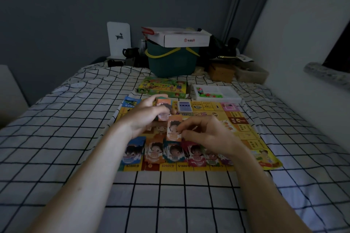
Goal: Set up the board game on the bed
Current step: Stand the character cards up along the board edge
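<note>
A: Right, status? Which step?

B: Sorting paper money. Board is already flat on the bed. Left hand has its grip closed round a stack of notes, held over the board's centre. Right hand pinches one orange note by its edge, thumb and fingertips.

A: Where's that note relative to the stack?

B: Just at 5 o'clock of the stack, near it; touching or not, can't tell. Right hand sits at 3 o'clock of the note.

A: And where should it go?

B: My read: onto the row of piles along the board's near edge, at 6 o'clock of the note. Blue, orange, teal and red piles are visible; more run on under the right wrist, partly hidden. An orange pile is second from the left, so the next move likely calls for carrying the note down and left to it, then releasing the pinch without fanning the neighbours.

A: What else is left?

B: Card deck lies at 12 o'clock on the board. Tray of pieces and the game box are off the board, far side. Pieces not placed yet, so I'd judge it roughly mid-setup.

A: Risks?

B: Soft bed, loose piles. Could slide.
</note>
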